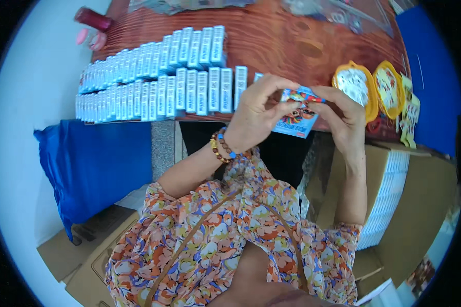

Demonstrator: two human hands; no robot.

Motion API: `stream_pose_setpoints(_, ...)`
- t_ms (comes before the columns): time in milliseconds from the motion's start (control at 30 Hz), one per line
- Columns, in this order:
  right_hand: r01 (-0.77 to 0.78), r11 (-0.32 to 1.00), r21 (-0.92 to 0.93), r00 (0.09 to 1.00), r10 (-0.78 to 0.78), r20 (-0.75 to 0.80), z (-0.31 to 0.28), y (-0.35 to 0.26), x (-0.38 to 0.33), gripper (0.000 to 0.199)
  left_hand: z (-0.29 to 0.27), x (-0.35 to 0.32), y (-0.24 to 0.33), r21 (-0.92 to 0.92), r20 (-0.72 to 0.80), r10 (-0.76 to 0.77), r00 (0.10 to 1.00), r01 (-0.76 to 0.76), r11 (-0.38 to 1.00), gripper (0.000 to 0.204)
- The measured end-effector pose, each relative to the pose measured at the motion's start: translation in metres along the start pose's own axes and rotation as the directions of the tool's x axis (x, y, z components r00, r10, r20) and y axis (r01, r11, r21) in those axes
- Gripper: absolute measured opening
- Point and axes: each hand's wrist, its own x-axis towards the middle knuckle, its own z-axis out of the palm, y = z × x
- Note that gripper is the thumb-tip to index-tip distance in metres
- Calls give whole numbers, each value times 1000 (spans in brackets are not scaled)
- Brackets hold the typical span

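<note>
My left hand (258,110) and my right hand (340,115) both hold a small blue carton (296,120) with colourful cartoon print, just above the near edge of a brown wooden table (276,41). Fingertips of both hands pinch the carton's top end. A beaded bracelet (221,147) circles my left wrist. To the left on the table stand rows of several matching light-blue cartons (164,77), packed upright side by side.
Two yellow-rimmed blister packs (371,87) lie on the table to the right. An open cardboard box (394,194) with stacked white-blue cartons sits lower right. A blue cloth bag (95,163) hangs at left. Another person's fingers (91,37) with a dark red cylinder rest at the far left.
</note>
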Motion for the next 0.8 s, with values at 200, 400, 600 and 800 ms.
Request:
stream_pose_setpoints(200,23,998,-64,982,-35,-183,9,-9,48,44,-37,74,23,666,-18,324,946,-231,709,26)
stream_pose_setpoints(400,12,947,-322,1000,-9,14,24,41,31,39,-100,113,-6,992,114,225,968,-100,-70,29)
stream_pose_setpoints(600,-19,950,-311,998,37,52,52,37,7,36,-103,111,-13,949,199,226,954,-130,-286,29)
stream_pose_setpoints(800,74,948,-308,996,-55,69,90,36,2,52,-112,109,-22,965,159,202,966,-109,-240,37)
